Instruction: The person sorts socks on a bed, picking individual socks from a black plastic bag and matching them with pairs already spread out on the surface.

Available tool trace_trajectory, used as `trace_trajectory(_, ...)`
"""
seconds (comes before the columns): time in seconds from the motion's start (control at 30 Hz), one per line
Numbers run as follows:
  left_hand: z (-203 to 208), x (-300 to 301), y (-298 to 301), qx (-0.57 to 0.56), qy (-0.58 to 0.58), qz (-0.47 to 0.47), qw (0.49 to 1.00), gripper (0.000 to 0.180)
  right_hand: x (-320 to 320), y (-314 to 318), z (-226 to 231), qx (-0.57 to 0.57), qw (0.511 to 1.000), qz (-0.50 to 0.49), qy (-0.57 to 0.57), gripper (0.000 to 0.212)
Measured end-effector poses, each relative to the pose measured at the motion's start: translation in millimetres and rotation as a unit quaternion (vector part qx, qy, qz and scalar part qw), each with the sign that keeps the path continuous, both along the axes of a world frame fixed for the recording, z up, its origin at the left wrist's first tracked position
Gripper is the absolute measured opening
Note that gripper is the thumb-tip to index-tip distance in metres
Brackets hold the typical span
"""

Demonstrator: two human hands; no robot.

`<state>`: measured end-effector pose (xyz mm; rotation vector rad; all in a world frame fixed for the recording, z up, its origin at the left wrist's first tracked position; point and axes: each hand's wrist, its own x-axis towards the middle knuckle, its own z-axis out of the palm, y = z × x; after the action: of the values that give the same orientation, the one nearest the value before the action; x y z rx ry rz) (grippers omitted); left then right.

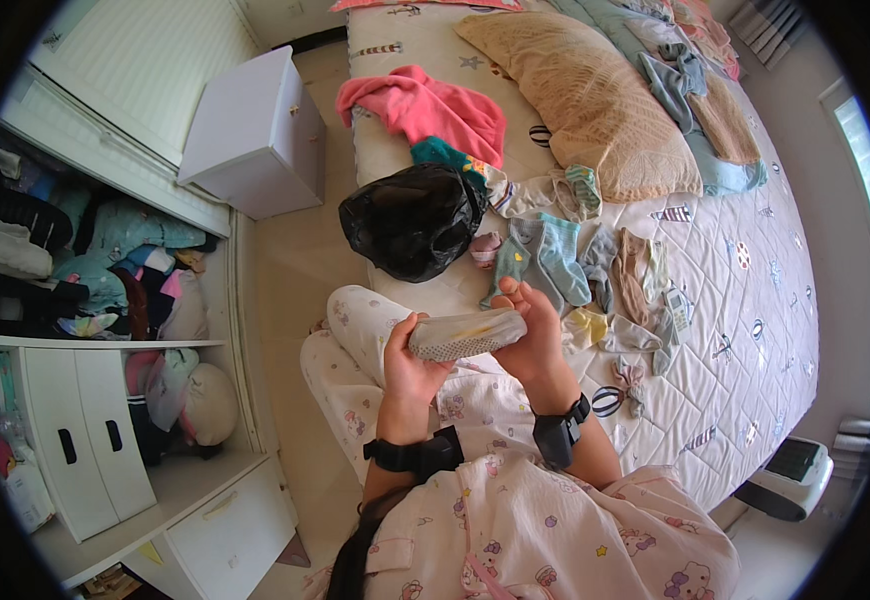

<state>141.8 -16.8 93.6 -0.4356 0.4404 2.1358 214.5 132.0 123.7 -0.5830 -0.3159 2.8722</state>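
Note:
A pale sock [467,334] with a grey dotted underside is stretched sideways in front of my lap. My left hand [413,368] grips its left end, thumb up along the edge. At the other end, my right hand [537,345] has its fingers closed round the fabric, and some fingertips are hidden behind it. Just beyond my hands, teal-grey socks [547,258] lie on the bed, with a small pink rolled sock [486,250] to their left. More socks, such as a brown one [635,275] and a yellow-and-white one [595,328], lie to the right.
A crumpled black plastic bag [410,220] sits at the bed's edge, beside pink cloth [430,110]. A tan pillow [595,105] lies farther back. A white remote [677,308] rests among the socks. On the left stand a white cabinet [245,130] and an open wardrobe [105,342] with clothes.

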Motion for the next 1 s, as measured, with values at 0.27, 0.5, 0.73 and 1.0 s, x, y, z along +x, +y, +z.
trace_trajectory(0.27, 3.6, -5.1, -6.1, 0.085, 0.005, 0.009, 0.996, 0.025, 3.0, 5.4, -3.3, -0.040, 0.999, 0.003, -0.006, 0.022)
trace_trajectory(0.5, -6.9, -12.4, -20.8, 0.129, 0.051, -0.014, 0.990, 0.045, 5.6, 17.8, -4.2, -0.084, 0.992, 0.029, 0.086, 0.027)
trace_trajectory(0.73, -18.2, -13.2, -23.1, 0.251, 0.098, -0.044, 0.962, 0.061, 7.0, 19.3, -12.1, -0.156, 0.985, 0.022, 0.066, 0.027)
trace_trajectory(1.0, -16.6, -11.5, -20.6, 0.274, 0.014, 0.002, 0.962, 0.059, 6.0, 3.7, -35.3, 0.014, 0.989, 0.143, -0.036, 0.023)
